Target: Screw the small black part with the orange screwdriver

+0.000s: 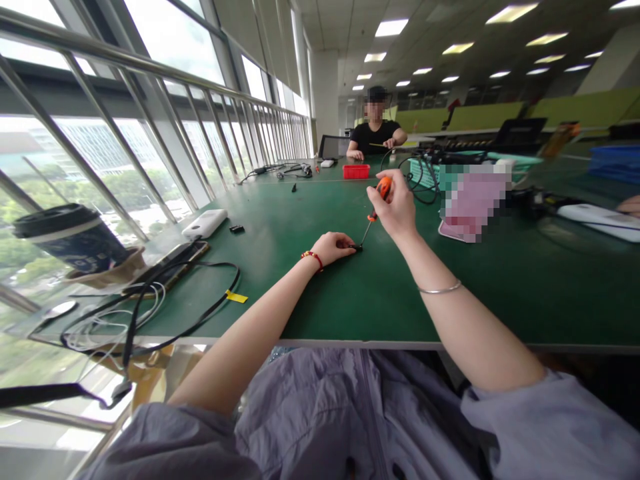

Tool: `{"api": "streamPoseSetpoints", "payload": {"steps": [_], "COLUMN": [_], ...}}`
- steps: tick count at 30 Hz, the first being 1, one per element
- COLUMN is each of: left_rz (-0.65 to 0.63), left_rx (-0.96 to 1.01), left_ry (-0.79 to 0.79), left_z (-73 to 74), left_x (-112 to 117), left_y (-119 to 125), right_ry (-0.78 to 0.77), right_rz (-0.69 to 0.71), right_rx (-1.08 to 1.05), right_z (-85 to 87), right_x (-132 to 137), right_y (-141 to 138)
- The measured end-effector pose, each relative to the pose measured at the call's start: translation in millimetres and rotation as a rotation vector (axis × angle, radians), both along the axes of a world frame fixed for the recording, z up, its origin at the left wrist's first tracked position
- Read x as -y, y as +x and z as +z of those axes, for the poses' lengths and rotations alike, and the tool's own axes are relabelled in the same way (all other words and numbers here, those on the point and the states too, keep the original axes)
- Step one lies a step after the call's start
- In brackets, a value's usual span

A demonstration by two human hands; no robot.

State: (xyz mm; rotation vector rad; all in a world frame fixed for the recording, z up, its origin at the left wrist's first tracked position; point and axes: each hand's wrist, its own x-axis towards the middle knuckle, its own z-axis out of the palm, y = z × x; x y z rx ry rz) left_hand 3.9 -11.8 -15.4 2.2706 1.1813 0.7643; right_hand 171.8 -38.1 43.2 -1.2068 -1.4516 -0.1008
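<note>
My right hand [397, 205] is closed around the orange and black handle of a screwdriver [384, 189]. Its thin metal shaft slants down to the left, and the tip meets a small black part [357, 247] on the green table. With its fingers pinched on that part, my left hand [334, 249] rests on the tabletop. The part is too small and too covered by fingers to name. Farther off lie a small black piece [294, 188] and, to the left, another black piece [237, 229].
On the left are a paper cup [73, 237] in a cardboard holder, a phone [173, 267], tangled cables [187, 327] and a white device [205, 223]. Ahead is a red tray [356, 172]; a person [376, 130] sits beyond. Rightward are a teal basket [425, 175] and a pink phone [475, 200].
</note>
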Motion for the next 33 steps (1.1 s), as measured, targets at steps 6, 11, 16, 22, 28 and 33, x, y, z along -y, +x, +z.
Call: {"api": "streamPoseSetpoints", "payload": {"steps": [6,11,16,22,28,33], "left_rz": [0.004,0.002,0.006,0.007,0.013,0.006], "left_rx": [-0.002,-0.002,-0.009,-0.007,-0.001,-0.006], "left_ry": [0.005,0.006,0.0,-0.015,-0.02,-0.016], "left_z": [0.3,1.2,2.0,3.4,3.3,2.5], "left_x": [0.9,1.0,1.0,2.7,3.2,2.1], "left_y": [0.0,0.6,0.7,1.3,1.3,1.0], "right_ry": [-0.012,-0.003,-0.037,-0.079,-0.034,0.021], "right_rz": [-0.092,0.007,0.004,-0.064,0.008,0.061], "right_rx": [-0.053,-0.056,-0.025,-0.046,-0.043,-0.012], "right_z": [0.5,0.6,1.6,2.3,1.4,-2.0], "right_x": [1.2,0.0,2.2,3.6,0.7,-1.1], "right_y": [-2.0,-2.4,-1.0,-2.0,-2.5,-1.9]}}
